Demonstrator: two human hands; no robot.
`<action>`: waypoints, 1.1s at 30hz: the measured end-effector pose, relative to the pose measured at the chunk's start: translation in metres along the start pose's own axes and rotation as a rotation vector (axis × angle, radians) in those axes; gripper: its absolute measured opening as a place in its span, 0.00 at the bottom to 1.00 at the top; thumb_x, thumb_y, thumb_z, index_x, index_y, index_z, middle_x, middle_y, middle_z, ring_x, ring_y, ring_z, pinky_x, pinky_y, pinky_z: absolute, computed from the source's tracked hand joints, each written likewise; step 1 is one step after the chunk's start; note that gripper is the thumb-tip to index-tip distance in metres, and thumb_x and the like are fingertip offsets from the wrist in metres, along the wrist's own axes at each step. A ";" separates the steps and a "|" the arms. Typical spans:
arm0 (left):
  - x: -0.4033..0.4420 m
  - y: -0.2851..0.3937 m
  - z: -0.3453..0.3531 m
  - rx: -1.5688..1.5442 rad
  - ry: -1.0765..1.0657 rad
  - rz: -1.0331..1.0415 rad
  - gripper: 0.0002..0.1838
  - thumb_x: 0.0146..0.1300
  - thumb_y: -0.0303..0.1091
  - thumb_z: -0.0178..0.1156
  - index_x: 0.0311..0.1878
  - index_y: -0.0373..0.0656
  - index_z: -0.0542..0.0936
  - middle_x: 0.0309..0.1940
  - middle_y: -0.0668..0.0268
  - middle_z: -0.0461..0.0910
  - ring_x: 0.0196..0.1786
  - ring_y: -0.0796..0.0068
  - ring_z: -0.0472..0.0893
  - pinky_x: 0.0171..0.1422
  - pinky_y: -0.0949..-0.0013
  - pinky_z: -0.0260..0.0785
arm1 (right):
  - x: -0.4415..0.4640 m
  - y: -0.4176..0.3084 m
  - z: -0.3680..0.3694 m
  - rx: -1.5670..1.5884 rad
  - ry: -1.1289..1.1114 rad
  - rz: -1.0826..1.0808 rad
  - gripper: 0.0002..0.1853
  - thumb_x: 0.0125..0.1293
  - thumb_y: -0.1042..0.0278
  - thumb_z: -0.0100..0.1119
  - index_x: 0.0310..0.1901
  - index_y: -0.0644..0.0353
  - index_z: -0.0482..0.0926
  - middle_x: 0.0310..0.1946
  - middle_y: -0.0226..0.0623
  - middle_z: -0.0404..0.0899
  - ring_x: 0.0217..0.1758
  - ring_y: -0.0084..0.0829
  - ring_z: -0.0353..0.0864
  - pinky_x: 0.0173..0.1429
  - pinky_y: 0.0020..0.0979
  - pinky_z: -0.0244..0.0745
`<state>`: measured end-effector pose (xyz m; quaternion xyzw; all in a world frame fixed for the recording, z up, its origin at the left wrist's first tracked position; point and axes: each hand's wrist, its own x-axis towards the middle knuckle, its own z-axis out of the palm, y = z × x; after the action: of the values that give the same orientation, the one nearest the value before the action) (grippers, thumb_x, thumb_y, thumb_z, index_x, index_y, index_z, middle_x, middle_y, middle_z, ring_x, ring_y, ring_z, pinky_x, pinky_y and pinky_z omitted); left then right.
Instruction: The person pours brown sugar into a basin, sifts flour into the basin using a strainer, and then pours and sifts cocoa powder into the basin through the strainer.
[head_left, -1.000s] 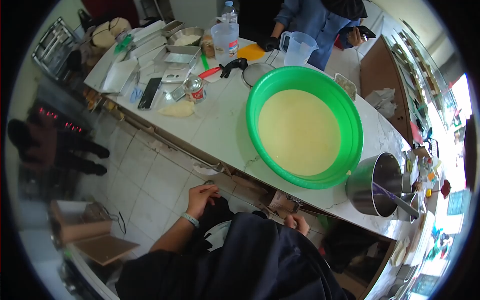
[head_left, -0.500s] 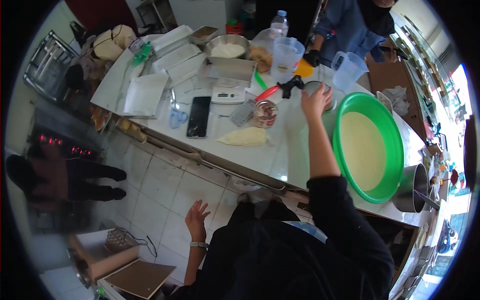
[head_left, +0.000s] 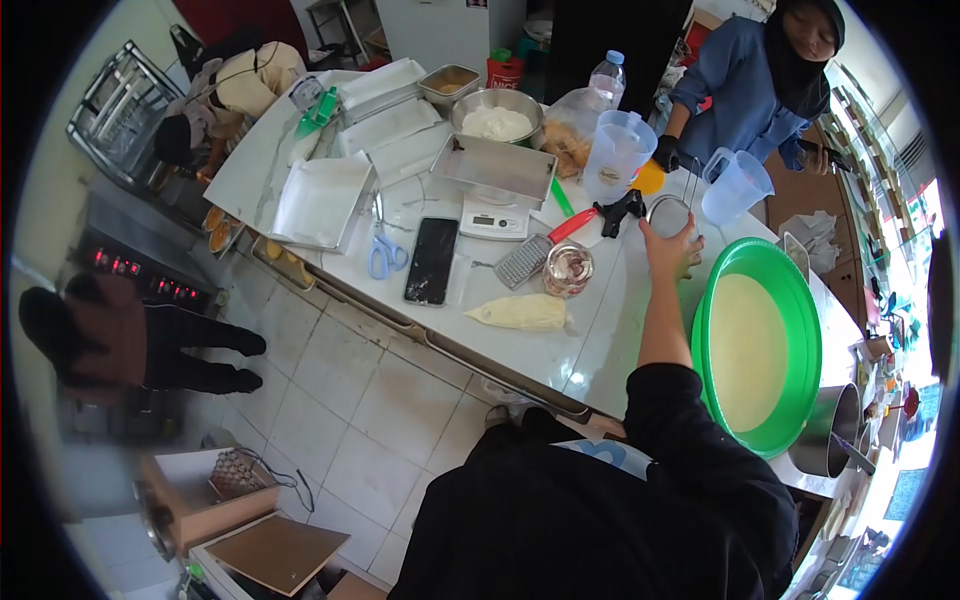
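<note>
Several things line the counter (head_left: pixel 610 345), and we take them from the left: a white tray (head_left: pixel 318 205), blue scissors (head_left: pixel 386 257), a phone (head_left: pixel 432 262), then a metal tin (head_left: pixel 495 165) on or just behind a scale (head_left: pixel 497 221). Next come a grater (head_left: pixel 522 262) and an open can (head_left: pixel 568 270) beside it, with a pale bag (head_left: pixel 520 312) lying nearer the edge.

Farther right we find the main change. A second ago both hands were low in front of the body; now the right hand (head_left: pixel 673 250) is out over the counter at the near rim of the sieve (head_left: pixel 668 212). Its fingers are spread around that rim, though we cannot tell whether they have closed on it. The left hand, visible half a second ago, has gone out of view, so we cannot tell its grip. We judge that the work in hand now centres on the sieve, with one hand doing it.

The sieve is between a black holder (head_left: pixel 622 212) and a clear jug (head_left: pixel 738 188), near a co-worker's gloved hand (head_left: pixel 667 153). To its right stands the green tub (head_left: pixel 808 340) of pale liquid (head_left: pixel 748 350), and last the steel pot (head_left: pixel 826 432).
</note>
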<state>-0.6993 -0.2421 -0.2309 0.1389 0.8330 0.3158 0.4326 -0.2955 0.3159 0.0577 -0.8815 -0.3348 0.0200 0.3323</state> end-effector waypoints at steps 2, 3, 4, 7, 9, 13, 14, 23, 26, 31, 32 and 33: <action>0.022 0.021 0.000 -0.113 0.023 0.097 0.22 0.65 0.40 0.49 0.56 0.32 0.70 0.48 0.52 0.76 0.45 0.60 0.80 0.46 0.65 0.73 | -0.010 -0.001 -0.004 0.145 0.064 -0.013 0.51 0.35 0.42 0.71 0.63 0.35 0.54 0.64 0.52 0.48 0.65 0.58 0.50 0.59 0.61 0.54; 0.032 0.037 0.001 -0.181 0.036 0.133 0.22 0.65 0.39 0.50 0.55 0.32 0.70 0.48 0.52 0.76 0.44 0.61 0.80 0.45 0.65 0.73 | -0.014 0.001 -0.005 0.226 0.097 -0.047 0.51 0.35 0.43 0.72 0.63 0.38 0.55 0.64 0.52 0.49 0.65 0.57 0.51 0.60 0.59 0.55; 0.025 0.085 0.000 -0.277 0.068 0.090 0.20 0.65 0.39 0.50 0.52 0.31 0.72 0.45 0.53 0.78 0.41 0.63 0.81 0.42 0.68 0.73 | -0.017 0.005 -0.006 0.306 0.128 -0.079 0.51 0.36 0.44 0.72 0.63 0.41 0.55 0.63 0.51 0.50 0.64 0.55 0.51 0.61 0.57 0.55; -0.010 0.253 -0.001 -0.347 0.213 0.227 0.16 0.63 0.37 0.54 0.44 0.32 0.76 0.34 0.57 0.80 0.35 0.71 0.81 0.35 0.76 0.71 | -0.028 0.008 -0.019 0.518 0.175 -0.321 0.51 0.37 0.48 0.73 0.63 0.53 0.55 0.62 0.50 0.52 0.65 0.51 0.52 0.64 0.49 0.53; -0.003 0.303 -0.006 -0.325 0.302 0.328 0.13 0.62 0.35 0.56 0.41 0.34 0.76 0.32 0.59 0.80 0.32 0.71 0.80 0.35 0.76 0.70 | -0.042 -0.005 -0.048 0.553 0.216 -0.408 0.51 0.37 0.52 0.73 0.63 0.58 0.56 0.61 0.49 0.53 0.65 0.47 0.53 0.65 0.45 0.51; 0.039 0.395 -0.012 -0.273 0.330 0.595 0.12 0.57 0.30 0.62 0.41 0.35 0.74 0.37 0.59 0.78 0.37 0.72 0.78 0.42 0.74 0.69 | -0.067 -0.058 -0.121 0.820 0.088 -0.664 0.50 0.36 0.58 0.71 0.63 0.62 0.55 0.60 0.45 0.57 0.65 0.40 0.56 0.66 0.39 0.52; 0.037 0.435 -0.009 -0.239 0.352 0.849 0.16 0.54 0.31 0.64 0.43 0.35 0.74 0.40 0.58 0.77 0.44 0.71 0.76 0.46 0.70 0.68 | -0.075 -0.075 -0.138 0.887 -0.026 -0.745 0.51 0.36 0.58 0.71 0.63 0.63 0.55 0.61 0.43 0.57 0.65 0.38 0.56 0.67 0.37 0.52; 0.034 0.672 -0.077 0.753 0.537 1.739 0.22 0.42 0.47 0.71 0.39 0.49 0.77 0.35 0.64 0.79 0.43 0.65 0.77 0.53 0.61 0.63 | -0.185 -0.246 -0.095 0.730 -1.820 -0.872 0.42 0.48 0.48 0.64 0.61 0.62 0.60 0.54 0.43 0.67 0.58 0.40 0.66 0.60 0.35 0.62; 0.103 0.655 -0.120 0.678 0.270 1.550 0.15 0.42 0.44 0.70 0.26 0.45 0.78 0.19 0.66 0.75 0.23 0.70 0.73 0.30 0.68 0.62 | -0.161 -0.312 -0.023 0.490 -1.949 -0.802 0.40 0.55 0.41 0.58 0.59 0.66 0.62 0.49 0.44 0.72 0.51 0.35 0.74 0.52 0.34 0.70; 0.142 0.627 -0.151 0.134 0.188 1.005 0.16 0.47 0.31 0.69 0.16 0.36 0.71 0.08 0.69 0.63 0.14 0.84 0.59 0.19 0.74 0.52 | -0.032 -0.387 0.154 0.398 -0.672 -0.471 0.23 0.54 0.50 0.60 0.29 0.70 0.80 0.25 0.41 0.80 0.25 0.29 0.82 0.32 0.26 0.78; 0.152 0.619 -0.158 0.085 0.234 0.925 0.17 0.48 0.29 0.68 0.14 0.36 0.70 0.07 0.70 0.63 0.15 0.85 0.60 0.19 0.74 0.52 | -0.014 -0.391 0.175 0.223 -0.616 -0.469 0.21 0.52 0.53 0.60 0.28 0.70 0.80 0.24 0.42 0.80 0.25 0.29 0.82 0.32 0.26 0.78; 0.161 0.611 -0.165 0.037 0.283 0.844 0.18 0.49 0.26 0.68 0.13 0.36 0.68 0.07 0.71 0.63 0.15 0.87 0.61 0.19 0.75 0.52 | -0.002 -0.394 0.190 0.052 -0.559 -0.468 0.19 0.51 0.56 0.60 0.27 0.71 0.80 0.22 0.42 0.80 0.24 0.29 0.82 0.33 0.26 0.79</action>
<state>-0.9528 0.2376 0.1324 0.4298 0.7599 0.4655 0.1453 -0.5736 0.6424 0.1458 -0.7328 -0.6047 0.1921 0.2458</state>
